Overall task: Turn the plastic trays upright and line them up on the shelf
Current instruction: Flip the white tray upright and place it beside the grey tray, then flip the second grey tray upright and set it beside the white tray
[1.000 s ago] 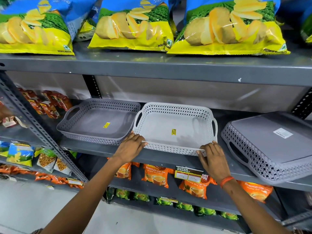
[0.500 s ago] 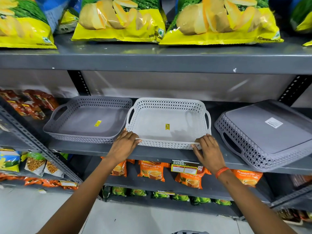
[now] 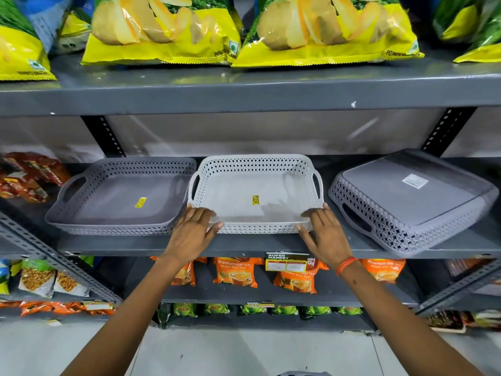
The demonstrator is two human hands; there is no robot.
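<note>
A white perforated tray (image 3: 254,169) stands upright in the middle of the grey shelf (image 3: 244,244). My left hand (image 3: 193,230) rests on its front left corner and my right hand (image 3: 324,233) on its front right corner, fingers over the rim and thumbs against the front wall. Touching its left side is an upright grey tray (image 3: 119,194) with a yellow sticker inside. To the right a second grey tray (image 3: 412,199) lies upside down and tilted, its flat base with a white label facing up.
Yellow chip bags (image 3: 162,31) fill the shelf above. Orange tea packets (image 3: 235,271) and a price tag (image 3: 286,263) sit on the shelf below. Red packets (image 3: 29,175) lie at the far left. A slanted rack post (image 3: 59,264) runs along the left.
Both hands have stayed on the white tray's front corners; the tray has slid slightly back on the shelf, level with the left grey tray. The camera has shifted a little.
</note>
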